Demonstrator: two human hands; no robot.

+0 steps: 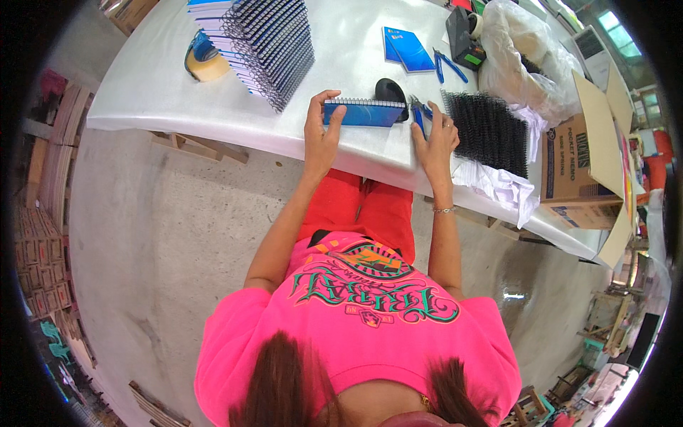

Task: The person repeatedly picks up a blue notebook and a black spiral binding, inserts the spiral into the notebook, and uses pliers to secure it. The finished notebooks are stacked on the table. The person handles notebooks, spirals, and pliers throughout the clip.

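Blue spiral notebook (364,112) lay lengthwise left-right, left hand (320,135) pinched its end, right hand (436,141) half-open gripping blue pliers (420,114).

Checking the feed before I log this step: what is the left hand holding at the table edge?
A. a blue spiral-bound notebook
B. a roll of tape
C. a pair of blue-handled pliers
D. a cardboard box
A: the left hand grips the end of the blue spiral-bound notebook, while the roll of tape lies far off beside the stack of notebooks.
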